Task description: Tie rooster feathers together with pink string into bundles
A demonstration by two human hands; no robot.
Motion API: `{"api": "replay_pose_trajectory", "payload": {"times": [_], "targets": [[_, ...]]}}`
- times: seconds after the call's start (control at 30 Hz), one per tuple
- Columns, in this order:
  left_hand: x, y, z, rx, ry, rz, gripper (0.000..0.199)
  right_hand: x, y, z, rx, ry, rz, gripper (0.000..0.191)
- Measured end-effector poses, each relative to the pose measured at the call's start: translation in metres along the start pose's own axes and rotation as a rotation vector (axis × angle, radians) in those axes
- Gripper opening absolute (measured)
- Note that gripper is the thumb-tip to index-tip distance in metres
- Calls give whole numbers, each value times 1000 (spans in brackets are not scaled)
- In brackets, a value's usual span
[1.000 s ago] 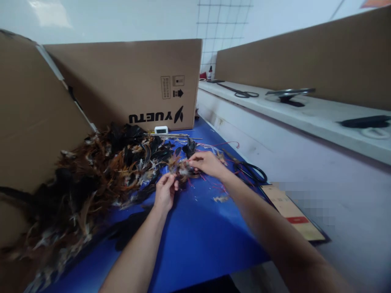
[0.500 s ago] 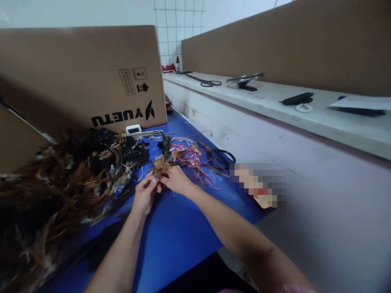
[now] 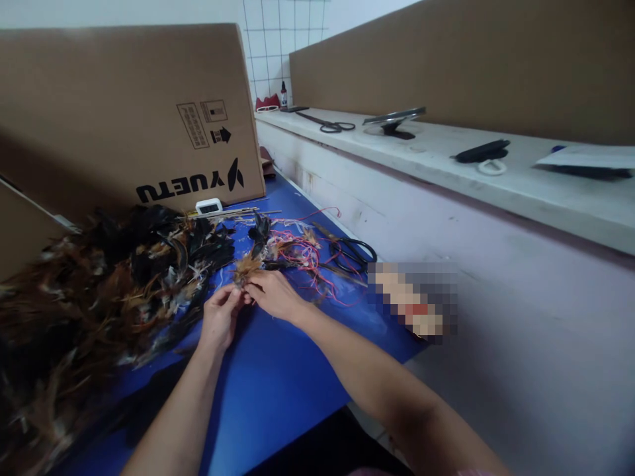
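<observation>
My left hand (image 3: pixel 220 316) pinches the base of a small brown feather bunch (image 3: pixel 247 266) over the blue table (image 3: pixel 268 377). Close against it, my right hand (image 3: pixel 274 291) has its fingers closed at the same bunch; its fingertips are partly hidden. A large heap of brown and black feathers (image 3: pixel 114 277) lies to the left. Just beyond my hands are a dark feather tuft (image 3: pixel 258 233) and tangled pink string (image 3: pixel 302 254). Black-handled scissors (image 3: pixel 353 256) lie right of the string.
A large cardboard box (image 3: pixel 124 119) stands behind the feathers, with a small white digital device (image 3: pixel 208 207) before it. On the white ledge (image 3: pixel 426 155) at the right are more scissors (image 3: pixel 330 125), a phone on a stand (image 3: pixel 394 119) and a black object (image 3: pixel 482 152). A blurred patch covers something at the table's right edge.
The view has shifted slightly, so the whole scene sits a little further left and higher. Both hands stay together at the feather bunch, with little change in their grip.
</observation>
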State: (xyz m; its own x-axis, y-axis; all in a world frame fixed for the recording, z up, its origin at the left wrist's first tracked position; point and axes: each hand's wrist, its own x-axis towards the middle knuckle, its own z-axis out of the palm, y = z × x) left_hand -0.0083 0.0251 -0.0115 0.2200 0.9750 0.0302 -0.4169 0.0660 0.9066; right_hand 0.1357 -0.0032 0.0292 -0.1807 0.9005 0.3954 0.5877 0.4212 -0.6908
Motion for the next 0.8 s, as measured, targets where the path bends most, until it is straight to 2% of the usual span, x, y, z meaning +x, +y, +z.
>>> {"api": "replay_pose_trajectory", "payload": {"times": [0.17, 0.33, 0.53, 0.8], "targets": [[-1, 1, 0, -25, 8, 10, 21, -2, 1, 2, 18, 66, 30, 19], [-6, 6, 2, -38, -46, -45, 18, -4, -2, 0, -61, -24, 68, 21], [-4, 8, 0, -124, 51, -25, 21, -5, -1, 1, -48, -111, 5, 20], [4, 15, -10, -263, 97, 53, 23, -3, 8, 2, 39, -50, 13, 20]]}}
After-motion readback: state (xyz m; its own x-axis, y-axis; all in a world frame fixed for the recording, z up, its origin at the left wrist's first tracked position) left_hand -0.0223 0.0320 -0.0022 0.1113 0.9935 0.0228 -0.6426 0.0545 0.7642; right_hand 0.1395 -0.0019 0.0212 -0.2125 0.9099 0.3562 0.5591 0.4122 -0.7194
